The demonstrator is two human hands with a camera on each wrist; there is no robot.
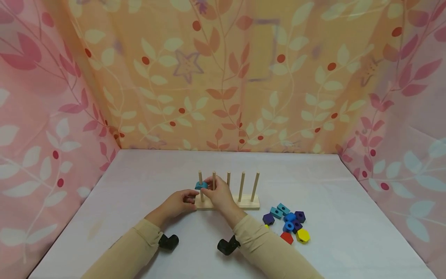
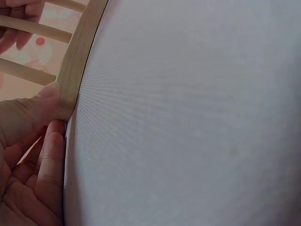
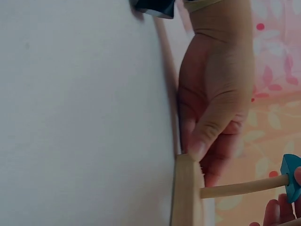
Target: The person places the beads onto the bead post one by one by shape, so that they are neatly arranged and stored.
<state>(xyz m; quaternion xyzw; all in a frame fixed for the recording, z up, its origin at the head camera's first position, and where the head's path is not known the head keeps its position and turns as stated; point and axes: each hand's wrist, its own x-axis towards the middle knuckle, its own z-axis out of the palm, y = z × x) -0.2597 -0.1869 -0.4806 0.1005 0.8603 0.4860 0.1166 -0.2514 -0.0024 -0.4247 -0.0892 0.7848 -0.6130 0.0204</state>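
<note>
A wooden peg stand (image 1: 251,202) with several upright pegs lies on the white tabletop. My left hand (image 1: 177,203) holds the left end of its base, thumb against the base (image 2: 75,61) in the left wrist view. On the leftmost peg, partway up, sits a teal block (image 1: 200,186) with the peg passing through it. My right hand (image 1: 220,195) pinches that block from the right, its fingers partly behind the pegs. The right wrist view shows the teal block (image 3: 291,176) on the peg at the right edge, fingertips touching it.
Right of the stand lies a loose group of blocks: teal (image 1: 277,212), purple (image 1: 268,219), blue (image 1: 288,226), red (image 1: 287,238) and yellow (image 1: 303,236). A second yellow piece is mostly hidden by the right sleeve (image 1: 265,248). Patterned cloth (image 1: 223,97) encloses the table's back and sides.
</note>
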